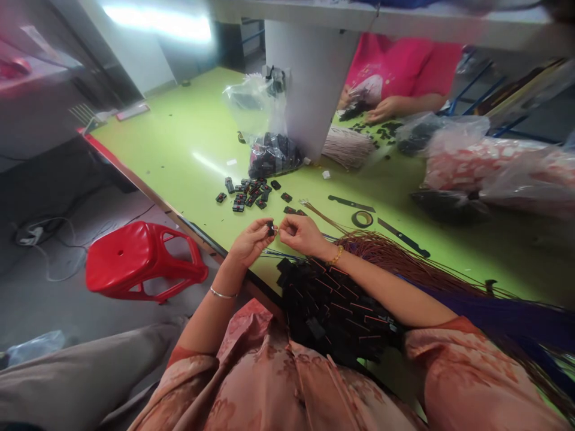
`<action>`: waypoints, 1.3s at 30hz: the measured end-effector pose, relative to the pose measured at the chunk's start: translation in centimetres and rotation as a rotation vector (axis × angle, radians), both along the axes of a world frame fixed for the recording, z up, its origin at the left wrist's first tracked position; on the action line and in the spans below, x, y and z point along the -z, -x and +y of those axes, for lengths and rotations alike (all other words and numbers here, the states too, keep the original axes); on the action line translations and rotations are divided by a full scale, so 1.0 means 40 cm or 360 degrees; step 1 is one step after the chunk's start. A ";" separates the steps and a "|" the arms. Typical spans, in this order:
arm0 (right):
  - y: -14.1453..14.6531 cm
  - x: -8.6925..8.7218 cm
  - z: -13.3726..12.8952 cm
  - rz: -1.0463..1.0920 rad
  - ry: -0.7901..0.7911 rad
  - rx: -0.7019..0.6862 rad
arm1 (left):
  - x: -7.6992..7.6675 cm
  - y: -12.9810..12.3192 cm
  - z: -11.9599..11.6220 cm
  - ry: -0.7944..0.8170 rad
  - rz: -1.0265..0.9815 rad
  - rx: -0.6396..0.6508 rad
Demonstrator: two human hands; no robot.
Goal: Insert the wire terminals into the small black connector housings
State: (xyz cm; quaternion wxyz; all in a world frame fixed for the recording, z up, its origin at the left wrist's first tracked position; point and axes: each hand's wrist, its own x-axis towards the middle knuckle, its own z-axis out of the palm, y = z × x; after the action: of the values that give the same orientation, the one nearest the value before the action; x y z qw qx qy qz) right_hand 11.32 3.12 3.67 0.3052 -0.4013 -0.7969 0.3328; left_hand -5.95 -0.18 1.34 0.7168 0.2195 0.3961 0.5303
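Observation:
Between the fingertips of my left hand [252, 240] is a small black connector [270, 228]. My right hand [302, 234] is closed close beside it, its fingertips at the connector's right side; what they pinch is too small to make out. Beyond my hands lies a loose group of black connectors with red parts [254, 190]. A large heap of black pieces [332, 305] sits under and in front of my right forearm. Long brown wires [386, 257] and dark blue wires [476, 311] run off to the right.
On the green table [179, 137] are a roll of tape [362, 219], two dark flat blades [404, 237], and plastic bags [272, 152] by a grey post [308, 78]. A person in pink [404, 72] works opposite. A red stool [121, 254] stands left.

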 end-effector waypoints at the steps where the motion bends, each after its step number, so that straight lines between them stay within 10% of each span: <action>1: 0.000 0.001 0.000 0.0000 0.0005 -0.0002 | -0.001 -0.002 -0.001 0.0002 -0.0001 0.0001; 17: 0.003 0.018 0.009 0.0064 0.0233 -0.0024 | 0.000 -0.010 -0.012 -0.0056 0.0199 -0.0073; 32: -0.005 0.018 0.004 -0.0336 -0.0068 -0.0158 | 0.009 -0.055 -0.035 -0.0134 0.0539 -0.0275; 39: -0.061 0.011 0.012 -0.0810 -0.0170 0.0232 | -0.011 -0.020 -0.043 -0.0047 0.0692 -0.0142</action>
State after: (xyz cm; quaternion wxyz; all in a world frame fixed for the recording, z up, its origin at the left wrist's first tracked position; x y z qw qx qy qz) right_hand 13.77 3.61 3.25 0.1390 -0.5117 -0.8334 0.1559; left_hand -5.14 -1.90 1.77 0.5871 0.3213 0.5429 0.5074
